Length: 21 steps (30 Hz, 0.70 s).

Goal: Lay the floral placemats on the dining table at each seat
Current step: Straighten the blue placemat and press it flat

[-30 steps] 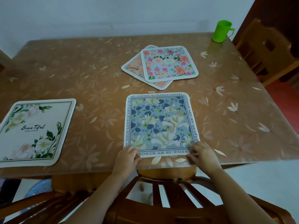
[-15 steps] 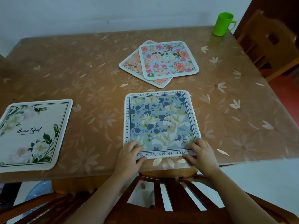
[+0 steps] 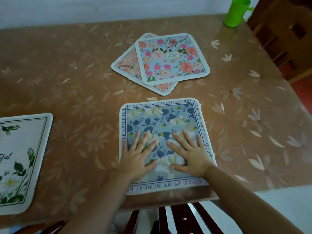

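Left hand (image 3: 137, 157), right hand (image 3: 189, 156) — 2 palms down, fingers spread flat.

Four floral placemats in play: the blue placemat (image 3: 162, 115), the white placemat (image 3: 20, 149), the rose placemat (image 3: 172, 58), the peach placemat (image 3: 126, 63). One green mug (image 3: 236, 12). One table (image 3: 67, 73). Two hands, left hand (image 3: 136, 159) and right hand (image 3: 190, 156). Two chairs, the side chair (image 3: 278, 39) and the near chair (image 3: 177, 218).

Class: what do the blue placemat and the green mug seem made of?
Blue placemat: probably printed fabric or felt, matte, with soft pale edges. Green mug: likely plastic, smooth, uniform bright colour, faint sheen.
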Motion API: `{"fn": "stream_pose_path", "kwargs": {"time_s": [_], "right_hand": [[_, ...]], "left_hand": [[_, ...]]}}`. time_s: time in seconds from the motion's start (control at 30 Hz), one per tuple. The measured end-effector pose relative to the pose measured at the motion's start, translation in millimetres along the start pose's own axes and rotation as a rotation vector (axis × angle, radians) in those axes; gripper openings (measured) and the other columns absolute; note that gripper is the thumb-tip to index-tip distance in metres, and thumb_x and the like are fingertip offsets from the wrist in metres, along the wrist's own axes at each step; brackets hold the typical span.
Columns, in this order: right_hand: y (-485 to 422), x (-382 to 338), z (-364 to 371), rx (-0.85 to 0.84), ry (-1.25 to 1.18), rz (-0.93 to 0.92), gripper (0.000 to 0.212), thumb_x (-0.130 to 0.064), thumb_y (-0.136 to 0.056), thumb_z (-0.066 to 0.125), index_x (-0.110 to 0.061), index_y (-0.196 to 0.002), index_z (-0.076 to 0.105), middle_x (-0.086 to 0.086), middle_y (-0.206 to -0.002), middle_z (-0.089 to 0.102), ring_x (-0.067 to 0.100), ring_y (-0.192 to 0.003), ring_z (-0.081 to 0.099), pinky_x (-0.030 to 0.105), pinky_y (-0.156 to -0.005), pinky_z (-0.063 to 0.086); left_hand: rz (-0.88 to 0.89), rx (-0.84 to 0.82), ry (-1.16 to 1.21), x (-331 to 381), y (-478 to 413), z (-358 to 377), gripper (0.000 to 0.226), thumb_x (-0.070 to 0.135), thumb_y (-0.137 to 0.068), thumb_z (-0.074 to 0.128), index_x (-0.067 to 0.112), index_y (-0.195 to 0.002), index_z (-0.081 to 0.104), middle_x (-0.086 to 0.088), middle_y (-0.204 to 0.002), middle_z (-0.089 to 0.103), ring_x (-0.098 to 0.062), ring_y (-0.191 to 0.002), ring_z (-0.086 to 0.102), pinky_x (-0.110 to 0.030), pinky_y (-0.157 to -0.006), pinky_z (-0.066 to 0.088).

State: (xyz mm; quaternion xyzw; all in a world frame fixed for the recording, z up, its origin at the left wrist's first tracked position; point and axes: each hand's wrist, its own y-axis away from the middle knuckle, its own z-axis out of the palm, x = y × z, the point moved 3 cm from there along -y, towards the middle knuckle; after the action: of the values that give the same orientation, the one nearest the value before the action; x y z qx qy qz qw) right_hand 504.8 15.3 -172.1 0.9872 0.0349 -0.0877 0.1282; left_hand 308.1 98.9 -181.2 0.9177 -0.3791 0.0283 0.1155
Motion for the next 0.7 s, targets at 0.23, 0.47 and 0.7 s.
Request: {"fn": "stream_pose_path", "kwargs": {"time_s": [0.23, 0.47, 0.7], "right_hand": [[-65, 24, -15, 0.071, -0.002, -0.012, 0.075, -0.079, -0.072, 0.020, -0.049, -0.134, -0.009, -0.014, -0.150, -0.013, 0.021, -0.138, -0.019, 0.060, -0.105, -0.012], [-102, 38, -23, 0.159, -0.052, 0.143, 0.071, -0.077, -0.073, 0.009, -0.047, -0.134, -0.010, -0.014, -0.152, -0.009, 0.014, -0.138, -0.016, 0.060, -0.107, -0.007], [-96, 38, -19, 0.268, -0.037, 0.395, 0.072, -0.071, -0.078, 0.009, -0.037, -0.141, 0.000, -0.002, -0.155, -0.001, 0.022, -0.141, -0.008, 0.057, -0.110, 0.001]], "left_hand": [[-0.043, 0.091, 0.023, -21, -57, -9, 0.060, 0.068, -0.083, 0.011, 0.048, -0.134, -0.015, 0.009, -0.152, -0.017, -0.014, -0.136, -0.023, -0.055, -0.105, -0.011], [-0.120, 0.149, 0.073, -37, -92, -15, 0.060, 0.061, -0.086, 0.016, 0.042, -0.140, -0.003, 0.009, -0.153, -0.009, -0.013, -0.137, -0.019, -0.047, -0.107, -0.011], [-0.289, 0.190, 0.104, -40, -93, -13, 0.071, 0.063, -0.084, 0.019, 0.029, -0.143, -0.002, -0.002, -0.154, -0.012, -0.021, -0.138, -0.017, -0.045, -0.110, -0.005]]}}
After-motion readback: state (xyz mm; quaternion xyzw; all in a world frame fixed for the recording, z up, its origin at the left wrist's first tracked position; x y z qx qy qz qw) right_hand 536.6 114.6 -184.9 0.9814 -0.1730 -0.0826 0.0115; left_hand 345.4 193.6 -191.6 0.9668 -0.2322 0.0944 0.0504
